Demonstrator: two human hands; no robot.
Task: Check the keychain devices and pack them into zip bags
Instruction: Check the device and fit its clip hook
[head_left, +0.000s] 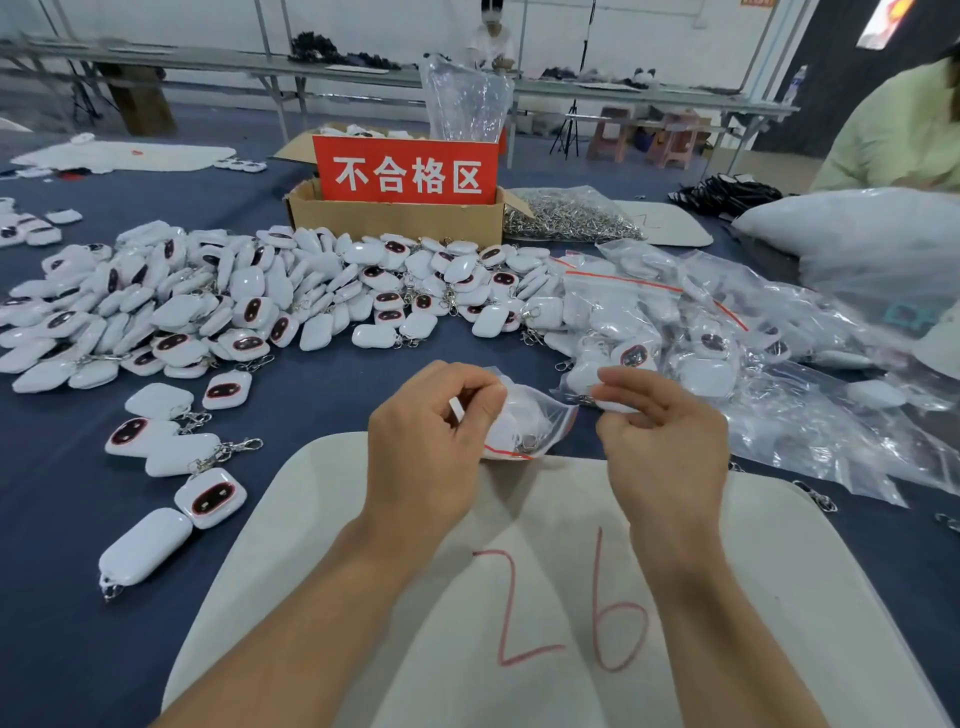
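Note:
My left hand pinches a small clear zip bag with a red seal line; a white keychain device with its metal clasp lies inside it. My right hand hovers just to the right of the bag, fingers curled and touching a white device among the bagged ones; whether it grips that device is unclear. Both hands are above a white pad marked "26" in red. A big heap of loose white keychain devices spreads across the blue table to the left and behind.
A cardboard box with a red sign stands behind the heap. Filled zip bags pile up at the right, a bag of metal clasps behind them. Several loose devices lie at the near left. A person in green sits at far right.

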